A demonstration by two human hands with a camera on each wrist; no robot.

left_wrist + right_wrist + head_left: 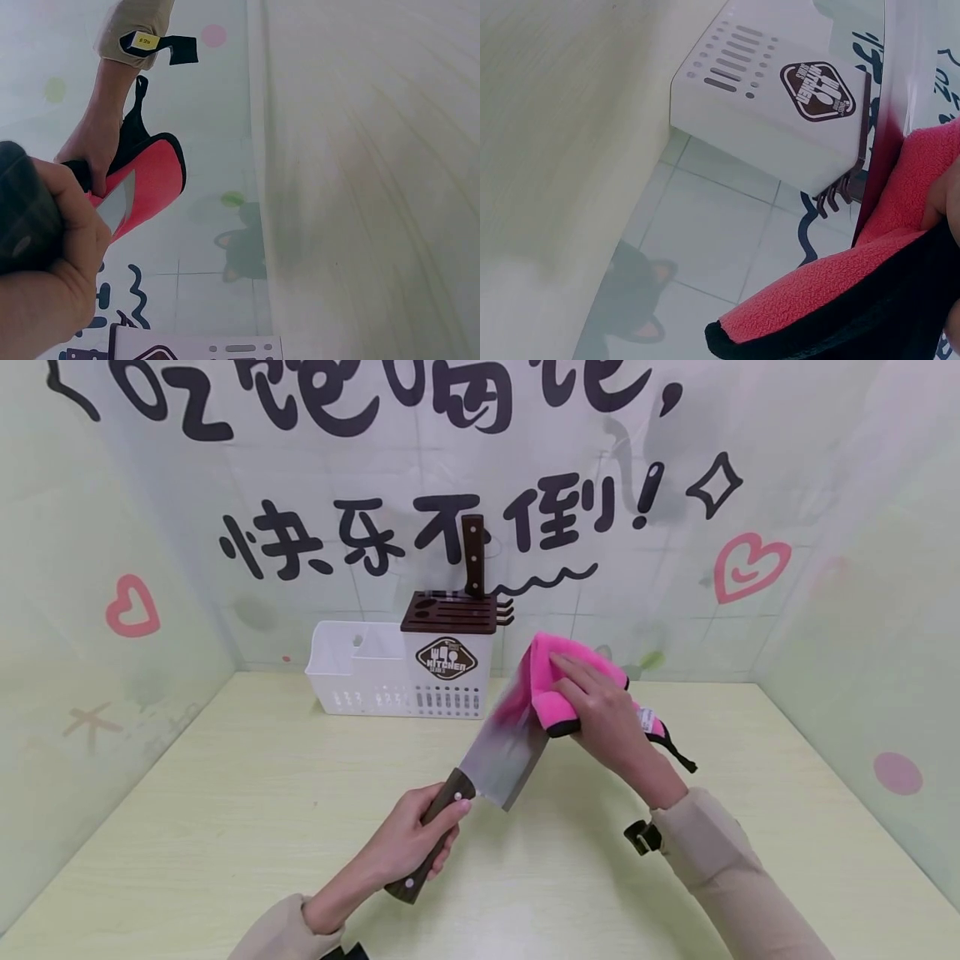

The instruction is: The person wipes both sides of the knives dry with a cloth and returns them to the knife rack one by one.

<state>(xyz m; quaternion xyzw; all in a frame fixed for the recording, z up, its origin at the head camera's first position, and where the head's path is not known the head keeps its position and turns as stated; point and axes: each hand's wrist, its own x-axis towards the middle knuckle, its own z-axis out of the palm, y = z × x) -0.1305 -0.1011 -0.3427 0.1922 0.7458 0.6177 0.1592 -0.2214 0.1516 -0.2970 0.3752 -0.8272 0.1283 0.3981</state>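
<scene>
A cleaver (504, 756) is held up off the table at a slant, its blade pointing away and to the right. My left hand (417, 833) grips its dark riveted handle (408, 887). Folded over the far end of the blade is a pink cloth (546, 697) with black edging and a black hanging loop. My right hand (609, 720) holds the cloth against the blade, which hides the blade's tip. In the left wrist view, the cloth (161, 180) wraps both sides of the blade, with the right thumb on the near side.
At the back of the pale table (247, 810) stands a white utensil holder (356, 689) with a brown slotted top (450, 617). A brown-handled knife (473, 556) stands upright in it. Printed sheeting covers the walls behind and at both sides.
</scene>
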